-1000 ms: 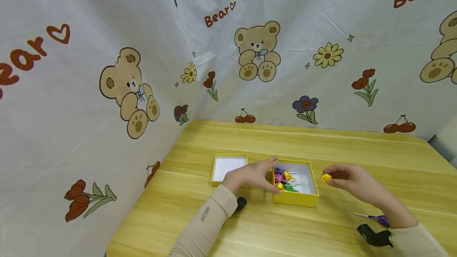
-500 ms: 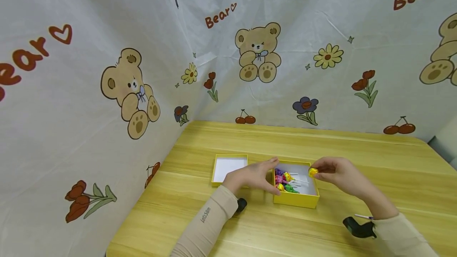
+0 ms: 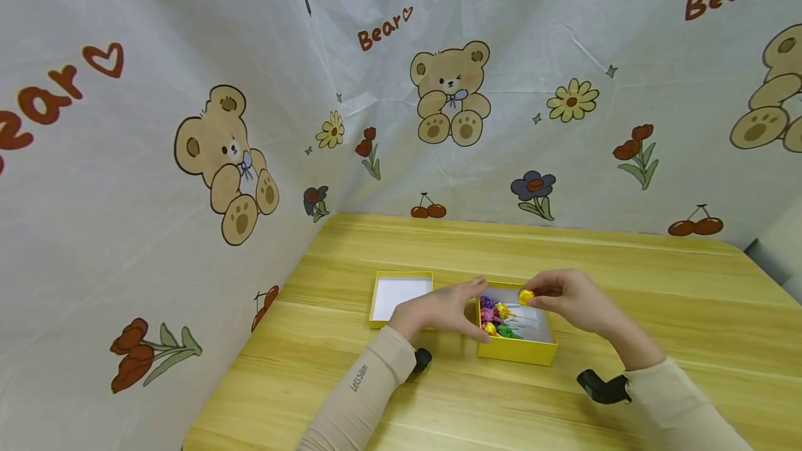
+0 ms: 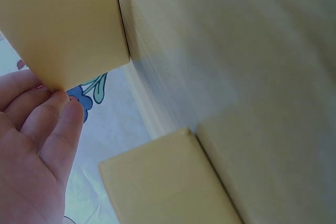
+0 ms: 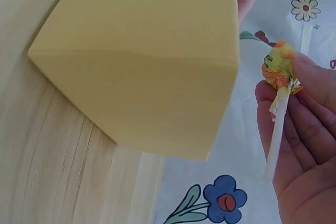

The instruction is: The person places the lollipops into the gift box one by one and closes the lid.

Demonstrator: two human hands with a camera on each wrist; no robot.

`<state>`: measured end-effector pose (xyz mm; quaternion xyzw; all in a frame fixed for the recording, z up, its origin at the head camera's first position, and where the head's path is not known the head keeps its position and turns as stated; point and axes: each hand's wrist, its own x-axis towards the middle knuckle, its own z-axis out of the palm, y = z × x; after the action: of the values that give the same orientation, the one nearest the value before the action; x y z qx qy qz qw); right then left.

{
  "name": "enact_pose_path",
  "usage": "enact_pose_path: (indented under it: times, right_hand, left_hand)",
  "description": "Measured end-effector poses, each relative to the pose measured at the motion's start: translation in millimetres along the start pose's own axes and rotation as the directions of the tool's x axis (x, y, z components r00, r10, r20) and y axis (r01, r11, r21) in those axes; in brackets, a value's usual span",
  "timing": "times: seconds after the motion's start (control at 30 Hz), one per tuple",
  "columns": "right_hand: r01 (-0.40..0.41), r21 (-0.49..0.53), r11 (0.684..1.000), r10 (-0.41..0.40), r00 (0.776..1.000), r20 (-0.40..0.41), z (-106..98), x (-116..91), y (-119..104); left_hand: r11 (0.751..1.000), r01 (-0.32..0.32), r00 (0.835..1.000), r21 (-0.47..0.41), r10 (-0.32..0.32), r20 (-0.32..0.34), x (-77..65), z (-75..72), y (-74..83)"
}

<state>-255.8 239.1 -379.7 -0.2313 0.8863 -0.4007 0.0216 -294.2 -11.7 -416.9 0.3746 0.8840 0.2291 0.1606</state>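
Note:
My right hand point(image 3: 573, 301) pinches a lollipop in a yellow wrapper point(image 3: 525, 296) over the right part of a yellow box point(image 3: 516, 350). In the right wrist view its white stick point(image 5: 275, 140) hangs down along the palm. Inside the box, several wrapped lollipops point(image 3: 495, 315) in purple, pink, yellow and green lie at the left, sticks pointing right. My left hand point(image 3: 441, 308) spans the box's left side, fingers at the back corner and thumb at the front. The left wrist view shows its fingertips against the box wall point(image 4: 63, 24).
A shallow yellow box lid point(image 3: 401, 296) with a white inside lies left of the box, partly behind the left hand. Black wrist camera mounts point(image 3: 604, 387) sit by both sleeves. A bear-print cloth point(image 3: 376, 179) hangs behind and left of the wooden table point(image 3: 476, 409).
My right hand has carried the yellow lollipop leftward, from beside the box to over it. The right arm now hides a purple lollipop on the table. The left hand has stayed put.

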Motion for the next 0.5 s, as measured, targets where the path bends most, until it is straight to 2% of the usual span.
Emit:
enact_pose_path:
  times: [0.5]
  right_hand:
    - [0.004, 0.023, 1.000, -0.005, 1.000, 0.027, 15.9, 22.0, -5.4]
  left_hand:
    - [1.000, 0.012, 1.000, -0.006, -0.012, 0.001, 0.0, -0.4, -0.2]
